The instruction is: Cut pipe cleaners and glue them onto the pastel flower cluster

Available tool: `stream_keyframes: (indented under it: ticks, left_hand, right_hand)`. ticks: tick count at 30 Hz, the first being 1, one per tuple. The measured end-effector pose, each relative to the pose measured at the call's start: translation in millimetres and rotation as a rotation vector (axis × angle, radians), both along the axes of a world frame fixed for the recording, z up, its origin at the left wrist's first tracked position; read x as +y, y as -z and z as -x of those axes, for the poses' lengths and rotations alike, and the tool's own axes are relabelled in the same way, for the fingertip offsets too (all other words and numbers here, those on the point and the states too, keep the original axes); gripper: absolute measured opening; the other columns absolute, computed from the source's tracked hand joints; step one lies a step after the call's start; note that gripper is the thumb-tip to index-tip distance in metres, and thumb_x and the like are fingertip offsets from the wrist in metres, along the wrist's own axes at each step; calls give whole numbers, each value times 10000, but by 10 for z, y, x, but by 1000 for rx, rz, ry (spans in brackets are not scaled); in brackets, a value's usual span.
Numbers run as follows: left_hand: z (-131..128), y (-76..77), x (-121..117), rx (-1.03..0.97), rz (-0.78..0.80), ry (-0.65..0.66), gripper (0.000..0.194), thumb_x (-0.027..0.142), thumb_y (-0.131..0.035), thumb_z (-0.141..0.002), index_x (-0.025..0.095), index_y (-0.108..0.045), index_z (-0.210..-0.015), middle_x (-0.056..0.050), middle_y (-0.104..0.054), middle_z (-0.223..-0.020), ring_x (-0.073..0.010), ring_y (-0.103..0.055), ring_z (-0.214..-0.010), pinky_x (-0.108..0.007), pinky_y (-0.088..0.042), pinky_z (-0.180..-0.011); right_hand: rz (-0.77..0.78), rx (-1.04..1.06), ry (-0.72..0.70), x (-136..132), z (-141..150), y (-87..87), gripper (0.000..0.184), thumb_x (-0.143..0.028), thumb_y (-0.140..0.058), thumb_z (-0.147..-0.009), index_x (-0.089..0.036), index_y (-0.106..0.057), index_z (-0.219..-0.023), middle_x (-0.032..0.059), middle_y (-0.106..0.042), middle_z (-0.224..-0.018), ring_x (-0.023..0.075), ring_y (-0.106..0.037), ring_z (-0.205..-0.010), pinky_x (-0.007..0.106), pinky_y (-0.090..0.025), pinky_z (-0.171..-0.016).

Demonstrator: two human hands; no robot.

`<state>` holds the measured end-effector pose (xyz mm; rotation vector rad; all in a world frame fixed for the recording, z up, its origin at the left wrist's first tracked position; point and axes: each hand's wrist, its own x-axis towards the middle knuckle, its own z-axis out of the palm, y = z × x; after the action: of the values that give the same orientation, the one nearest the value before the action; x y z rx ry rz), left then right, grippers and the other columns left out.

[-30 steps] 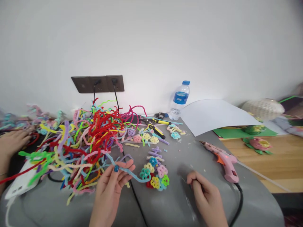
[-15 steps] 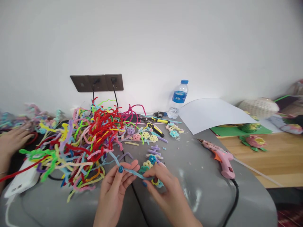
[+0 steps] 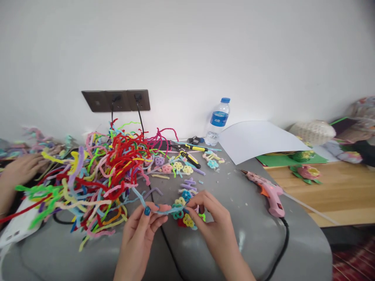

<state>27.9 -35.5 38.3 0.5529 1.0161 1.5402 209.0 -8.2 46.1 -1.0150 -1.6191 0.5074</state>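
Observation:
My left hand [image 3: 143, 228] pinches a light blue pipe cleaner [image 3: 155, 207] between thumb and fingers, near the front of the grey table [image 3: 240, 234]. My right hand [image 3: 212, 220] grips the same strand's other end, fingers closed, right over a small heap of looped pipe-cleaner flowers [image 3: 186, 218]. The strand runs back into a big tangled pile of coloured pipe cleaners [image 3: 96, 175] to the left.
A pink glue gun [image 3: 268, 191] with a black cord lies to the right. Pliers and cutters [image 3: 190, 154], more flowers [image 3: 175, 168], a water bottle [image 3: 218, 121] and a white sheet [image 3: 258, 138] sit further back. Another person's hand [image 3: 20, 169] rests at far left.
My right hand came across from the bare table on the right to the blue pipe cleaner and closed on its free end. My left hand stayed put.

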Motion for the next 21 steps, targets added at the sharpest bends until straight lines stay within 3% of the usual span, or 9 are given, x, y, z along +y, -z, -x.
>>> stream_keyframes:
  ticks: [5, 9, 13, 15, 16, 18, 21]
  left_hand:
    - [-23, 24, -8, 12, 7, 8, 319, 461, -943, -675, 186, -812, -768, -84, -837, -815, -242, -824, -794, -235, -672, -690]
    - [63, 35, 33, 75, 20, 38, 343, 498, -922, -695, 207, -827, -849, -99, -850, -975, -248, -825, -883, -250, -671, -765]
    - [282, -31, -10, 369, 28, 147, 460, 549, -853, -765, 232, -799, -1094, -94, -842, -1063, -246, -822, -861, -266, -665, -708]
    - [401, -96, -90, 635, 21, 140, 338, 533, -729, -896, 216, -796, -991, -53, -838, -838, -186, -784, -662, -212, -605, -574]
    - [452, -137, -128, 785, -22, 153, 304, 496, -679, -946, 218, -788, -892, -20, -796, -692, -160, -748, -585, -193, -575, -543]
    - [514, -231, -165, 1044, -266, 169, 258, 391, -656, -978, 245, -753, -788, 32, -734, -604, -125, -704, -563, -185, -575, -626]
    - [489, -380, -74, 1303, -731, 149, 102, 226, -652, -971, 277, -739, -969, 24, -789, -833, -142, -745, -821, -198, -590, -781]
  right_hand:
    - [-39, 39, 61, -12, 41, -34, 196, -77, -670, -905, -238, -634, -799, -32, -628, -730, 129, -547, -633, 210, -449, -583]
    - [-25, 44, 16, -15, 48, -42, 196, -63, -614, -931, -241, -637, -853, -28, -636, -778, 123, -567, -673, 201, -451, -605]
    - [6, 27, -56, -5, -9, -27, 204, -60, -575, -951, -244, -654, -913, -16, -655, -843, 121, -594, -729, 200, -456, -635]
    - [13, 17, -77, -1, -46, -23, 204, -59, -576, -950, -245, -657, -925, -12, -661, -860, 120, -599, -741, 199, -457, -641]
    - [19, 8, -88, 1, -62, -24, 203, -60, -576, -950, -244, -658, -924, -12, -661, -860, 120, -599, -741, 199, -457, -643]
    - [30, -9, -116, 1, -89, -30, 204, -62, -572, -953, -243, -659, -922, -12, -654, -848, 119, -597, -735, 198, -460, -645]
    - [38, -22, -150, -6, -118, -45, 199, -64, -572, -956, -243, -653, -923, -9, -644, -846, 123, -607, -744, 198, -472, -657]
